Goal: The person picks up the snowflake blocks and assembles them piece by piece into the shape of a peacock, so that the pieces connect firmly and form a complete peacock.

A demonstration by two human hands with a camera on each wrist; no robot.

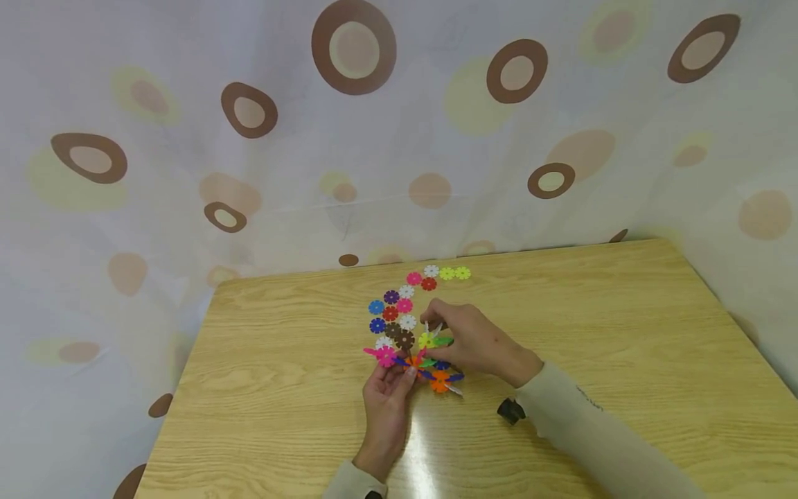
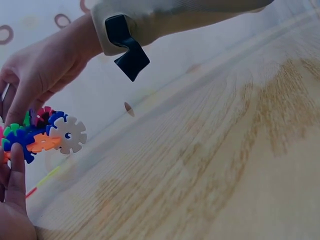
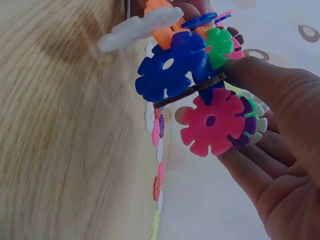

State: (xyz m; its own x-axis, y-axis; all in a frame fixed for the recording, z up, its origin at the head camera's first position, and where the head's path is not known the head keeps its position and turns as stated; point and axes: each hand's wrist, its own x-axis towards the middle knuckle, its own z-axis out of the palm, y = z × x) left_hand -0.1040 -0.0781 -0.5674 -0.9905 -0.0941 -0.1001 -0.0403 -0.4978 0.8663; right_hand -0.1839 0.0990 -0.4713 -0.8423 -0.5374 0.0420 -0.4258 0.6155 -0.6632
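Observation:
Both hands hold one built-up piece of notched plastic flower discs (image 1: pixel 440 382), slotted together at angles. In the head view, my left hand (image 1: pixel 386 402) grips its near left part, thumb by an orange disc, fingers under a pink disc (image 1: pixel 386 357). From the right, my right hand (image 1: pixel 479 341) has thumb and fingers around the part with a yellow-green disc (image 1: pixel 426 340). The right wrist view shows the right thumb (image 3: pixel 265 80) at a green disc (image 3: pixel 216 52), fingers behind a pink disc (image 3: pixel 192 132). A white disc (image 2: pixel 75 142) sticks out in the left wrist view.
Loose discs in several colours lie in a curving line on the wooden table (image 1: pixel 592 333), from blue (image 1: pixel 376 307) and brown ones beside the piece back to yellow ones (image 1: pixel 463 273). A patterned cloth (image 1: pixel 399 132) hangs behind. A black strap end (image 1: pixel 511 412) dangles at the right sleeve.

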